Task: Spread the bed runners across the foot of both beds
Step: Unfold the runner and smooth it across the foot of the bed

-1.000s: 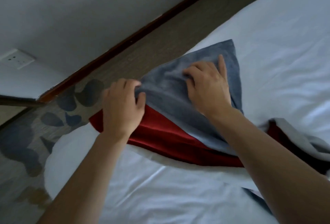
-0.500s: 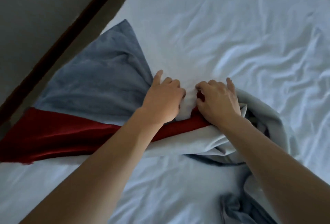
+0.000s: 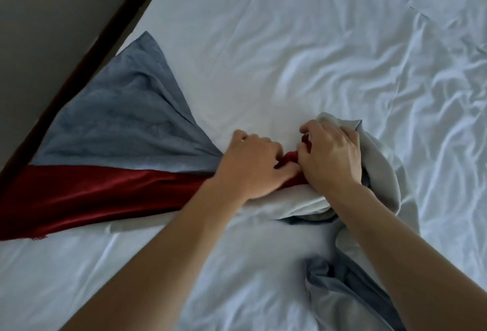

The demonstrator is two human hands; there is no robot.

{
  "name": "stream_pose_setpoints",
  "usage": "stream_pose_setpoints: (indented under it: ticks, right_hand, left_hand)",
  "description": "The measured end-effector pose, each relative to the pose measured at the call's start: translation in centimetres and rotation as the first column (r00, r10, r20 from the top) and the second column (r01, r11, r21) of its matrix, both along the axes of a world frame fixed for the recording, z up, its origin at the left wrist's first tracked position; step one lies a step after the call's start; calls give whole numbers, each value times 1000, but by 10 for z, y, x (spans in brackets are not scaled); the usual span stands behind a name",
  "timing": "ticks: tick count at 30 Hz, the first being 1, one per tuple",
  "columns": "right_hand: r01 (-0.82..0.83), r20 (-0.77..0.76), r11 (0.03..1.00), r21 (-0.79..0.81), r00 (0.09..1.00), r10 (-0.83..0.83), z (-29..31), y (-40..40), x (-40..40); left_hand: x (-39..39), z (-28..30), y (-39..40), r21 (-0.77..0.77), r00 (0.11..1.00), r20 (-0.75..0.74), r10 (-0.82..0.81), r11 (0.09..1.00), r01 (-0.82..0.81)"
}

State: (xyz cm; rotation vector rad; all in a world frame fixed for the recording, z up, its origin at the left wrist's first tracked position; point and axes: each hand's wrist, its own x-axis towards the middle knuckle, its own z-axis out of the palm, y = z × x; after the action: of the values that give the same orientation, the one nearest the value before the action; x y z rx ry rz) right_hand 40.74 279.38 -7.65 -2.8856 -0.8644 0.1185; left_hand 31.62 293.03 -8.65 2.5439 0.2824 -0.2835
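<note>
A bed runner (image 3: 113,130) of grey-blue cloth with a dark red band lies on the white bed sheet (image 3: 290,40). Its left end is spread flat to the bed's left edge. Toward the middle it narrows into a bunch. My left hand (image 3: 253,164) grips the runner where it gathers. My right hand (image 3: 332,156) is closed on the crumpled pale and red folds just to the right. The remaining runner (image 3: 337,288) trails in a heap toward the lower right, partly under my right forearm.
A dark wooden skirting strip (image 3: 87,56) and a grey wall (image 3: 52,1) run along the bed's left side. The wrinkled white sheet stretches away to the top and right.
A second ago both hands were flattening the runner's left end at the bed's edge. They have since shifted right to the bunched middle, and my right hand has worked further into the folds.
</note>
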Motion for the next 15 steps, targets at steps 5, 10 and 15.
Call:
stream_pose_setpoints:
  ticks: [5, 10, 15]
  right_hand:
    - [18, 1, 996, -88, 1000, -18, 4, -38, 1]
    - [155, 9, 977, -144, 988, -156, 11, -87, 4]
    - [247, -11, 951, -188, 967, -253, 16, -134, -7]
  left_hand:
    - [-12, -3, -49, 105, 993, 49, -106, 989, 101]
    - [-44, -12, -44, 101, 998, -40, -45, 994, 49]
    - [-75, -11, -42, 148, 997, -32, 77, 986, -72]
